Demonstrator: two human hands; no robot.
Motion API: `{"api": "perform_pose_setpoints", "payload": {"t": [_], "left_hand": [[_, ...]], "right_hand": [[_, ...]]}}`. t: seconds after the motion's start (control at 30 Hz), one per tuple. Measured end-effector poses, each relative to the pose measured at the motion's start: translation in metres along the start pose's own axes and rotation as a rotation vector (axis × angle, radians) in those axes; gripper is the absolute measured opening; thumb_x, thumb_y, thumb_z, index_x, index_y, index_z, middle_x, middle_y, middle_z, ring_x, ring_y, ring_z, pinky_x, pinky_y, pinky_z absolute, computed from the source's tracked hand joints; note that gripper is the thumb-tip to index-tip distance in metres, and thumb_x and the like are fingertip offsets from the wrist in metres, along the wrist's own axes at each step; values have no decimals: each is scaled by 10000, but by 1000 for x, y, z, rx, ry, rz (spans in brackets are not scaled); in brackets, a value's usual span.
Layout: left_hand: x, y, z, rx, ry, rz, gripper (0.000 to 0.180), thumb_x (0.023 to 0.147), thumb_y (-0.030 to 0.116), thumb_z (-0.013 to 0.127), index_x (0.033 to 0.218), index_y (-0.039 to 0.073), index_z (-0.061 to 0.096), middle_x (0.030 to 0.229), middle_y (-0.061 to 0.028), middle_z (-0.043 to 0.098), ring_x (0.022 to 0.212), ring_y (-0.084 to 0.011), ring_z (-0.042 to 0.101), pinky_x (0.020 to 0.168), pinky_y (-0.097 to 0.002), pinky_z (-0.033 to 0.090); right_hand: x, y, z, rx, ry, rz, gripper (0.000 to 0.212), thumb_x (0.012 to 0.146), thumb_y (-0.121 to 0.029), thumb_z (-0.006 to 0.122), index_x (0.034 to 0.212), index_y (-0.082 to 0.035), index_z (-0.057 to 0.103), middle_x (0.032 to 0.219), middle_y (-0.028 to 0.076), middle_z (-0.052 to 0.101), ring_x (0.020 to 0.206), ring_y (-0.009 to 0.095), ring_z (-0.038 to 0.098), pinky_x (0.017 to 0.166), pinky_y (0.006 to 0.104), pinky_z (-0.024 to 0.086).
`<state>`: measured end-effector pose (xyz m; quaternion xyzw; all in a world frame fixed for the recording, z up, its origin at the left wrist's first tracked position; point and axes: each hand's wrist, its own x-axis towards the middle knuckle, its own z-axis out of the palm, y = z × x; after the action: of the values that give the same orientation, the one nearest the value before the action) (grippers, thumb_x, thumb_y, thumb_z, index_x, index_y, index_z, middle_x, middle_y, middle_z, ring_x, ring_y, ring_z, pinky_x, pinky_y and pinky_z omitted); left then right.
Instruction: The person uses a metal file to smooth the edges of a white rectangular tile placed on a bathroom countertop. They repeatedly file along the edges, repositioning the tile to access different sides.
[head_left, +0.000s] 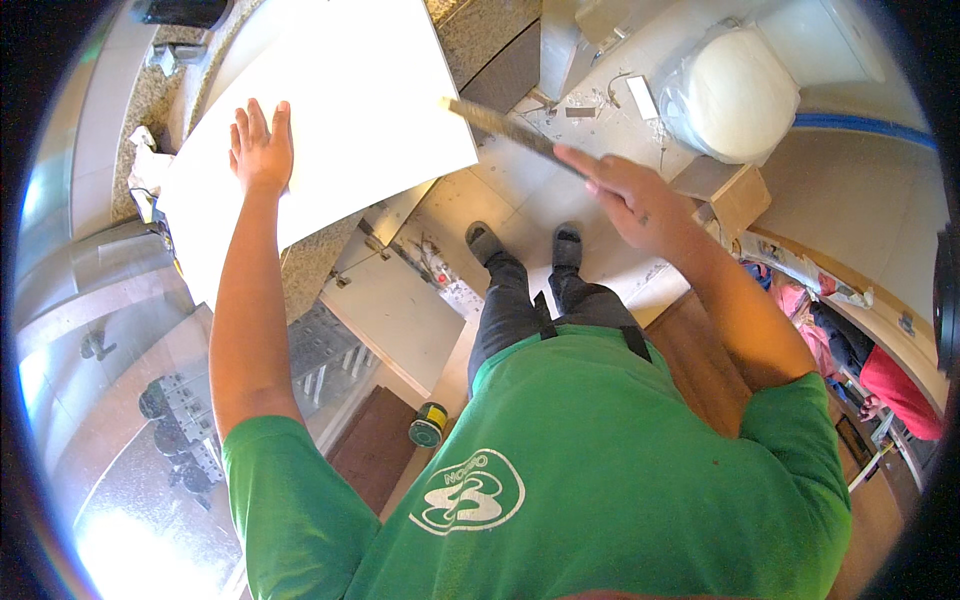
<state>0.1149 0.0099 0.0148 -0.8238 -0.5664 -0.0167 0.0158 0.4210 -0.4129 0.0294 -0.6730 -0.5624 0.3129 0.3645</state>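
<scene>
My left hand (262,150) lies flat on a large white board (360,120), its fingers stretched out. The board rests slantwise over a speckled stone counter (318,262). In my right hand (635,205) is a long, narrow, flat file (515,132), somewhat blurred. Its far end, light in colour, reaches the board's right edge; whether it touches there I cannot tell. My right fingers close round the near end, the index finger pointing along the file.
A plastic-wrapped toilet (735,95) stands at the far right, with scraps and a white strip (643,97) on the floor before it. Below the counter are a cabinet door (393,318) and a green can (428,425). A cardboard box (738,200) is beside my right forearm.
</scene>
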Motion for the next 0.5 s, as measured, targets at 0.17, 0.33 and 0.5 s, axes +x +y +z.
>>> {"api": "perform_pose_setpoints", "payload": {"t": [0.17,0.33,0.5], "left_hand": [[1,1,0,18,-10,-8,909,982,798,260,1675,214,185,1747,-77,127,1614,-260,78,1297,-485,72],[0,-1,1,26,-9,-2,907,982,800,240,1676,219,175,1748,-72,124,1614,-258,71,1300,-482,64],[0,0,-1,44,-20,-5,898,991,788,240,1676,212,174,1746,-77,128,1614,-262,72,1300,-485,64]], "right_hand": [[-27,17,11,-9,-61,4,623,986,-22,582,1550,-273,501,829,132,575,717,294,563,687,400,489],[23,18,27,-52,31,-91,554,1016,-92,589,1528,-295,532,775,121,548,671,243,530,656,368,466],[117,13,29,-56,75,-104,504,1069,-180,539,1546,-337,494,789,134,590,674,207,549,661,348,479]]}}
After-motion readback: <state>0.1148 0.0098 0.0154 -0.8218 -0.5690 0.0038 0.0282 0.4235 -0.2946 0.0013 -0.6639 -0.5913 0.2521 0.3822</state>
